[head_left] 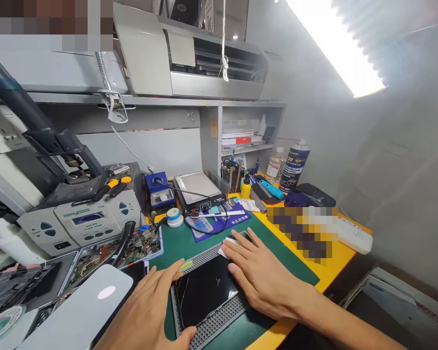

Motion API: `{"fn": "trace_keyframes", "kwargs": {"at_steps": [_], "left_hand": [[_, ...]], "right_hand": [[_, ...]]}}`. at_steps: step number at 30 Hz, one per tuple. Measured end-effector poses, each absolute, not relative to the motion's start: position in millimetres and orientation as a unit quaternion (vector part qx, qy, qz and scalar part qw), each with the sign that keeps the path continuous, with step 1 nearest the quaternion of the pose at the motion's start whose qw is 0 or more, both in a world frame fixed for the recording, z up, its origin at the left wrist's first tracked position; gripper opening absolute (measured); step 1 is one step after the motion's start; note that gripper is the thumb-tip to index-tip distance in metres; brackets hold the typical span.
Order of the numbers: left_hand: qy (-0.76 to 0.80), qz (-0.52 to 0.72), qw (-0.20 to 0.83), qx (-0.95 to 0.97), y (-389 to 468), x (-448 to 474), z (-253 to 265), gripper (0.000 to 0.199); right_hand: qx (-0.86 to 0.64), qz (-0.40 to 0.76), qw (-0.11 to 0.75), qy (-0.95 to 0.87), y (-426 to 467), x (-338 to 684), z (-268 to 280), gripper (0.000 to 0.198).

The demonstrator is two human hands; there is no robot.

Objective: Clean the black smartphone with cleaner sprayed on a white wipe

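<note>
On the green mat (277, 253) of the worktop (336, 257), a black phone (204, 291) lay face-down upon a grey perforated pad (219, 323). The left hand (151, 311) rested spread against its left edge; the right hand (259, 277), fingers flat, pressed a white cloth (227, 246) at its upper corner.

Phone (204, 291) on perforated pad (219, 323), laptop (80, 311) left, hotplate (199, 189) behind

wall (397, 160): grey, bare | light (336, 46): bright ceiling strip (glaring) | shelf (241, 141): grey, stacked boxes | counter (336, 260): yellow edge
</note>
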State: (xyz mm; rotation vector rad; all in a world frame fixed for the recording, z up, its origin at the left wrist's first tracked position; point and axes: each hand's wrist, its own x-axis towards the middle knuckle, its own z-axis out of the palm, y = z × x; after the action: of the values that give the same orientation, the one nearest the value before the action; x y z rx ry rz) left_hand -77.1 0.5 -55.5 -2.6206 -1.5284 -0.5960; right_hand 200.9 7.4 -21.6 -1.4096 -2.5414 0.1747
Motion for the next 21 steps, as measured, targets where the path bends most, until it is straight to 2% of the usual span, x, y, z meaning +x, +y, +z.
{"fn": "trace_keyframes", "kwargs": {"at_steps": [7,12,14,18,21], "left_hand": [[-0.488,-0.299,0.006,-0.820,-4.7,-65.5,-43.4,0.084],[-0.509,-0.331,-0.101,-0.788,-6.8,-71.8,-46.6,0.093],[-0.506,-0.353,-0.136,-0.775,-6.9,-72.0,-48.3,0.094],[-0.484,-0.427,-0.182,-0.742,-9.6,-60.6,-46.5,0.088],[-0.474,-0.518,-0.241,-0.670,-14.9,-45.3,-41.7,0.078]], "right_hand": [[-0.374,0.087,0.148,-0.911,-3.1,158.8,-4.7,0.048],[-0.339,0.074,0.167,-0.923,-10.2,148.6,6.4,0.053],[-0.322,0.016,0.186,-0.928,-12.2,151.8,-4.4,0.052],[-0.274,-0.173,0.275,-0.905,-18.8,161.0,-43.5,0.044],[-0.306,-0.259,0.307,-0.863,-26.2,171.4,-66.1,0.039]]}}
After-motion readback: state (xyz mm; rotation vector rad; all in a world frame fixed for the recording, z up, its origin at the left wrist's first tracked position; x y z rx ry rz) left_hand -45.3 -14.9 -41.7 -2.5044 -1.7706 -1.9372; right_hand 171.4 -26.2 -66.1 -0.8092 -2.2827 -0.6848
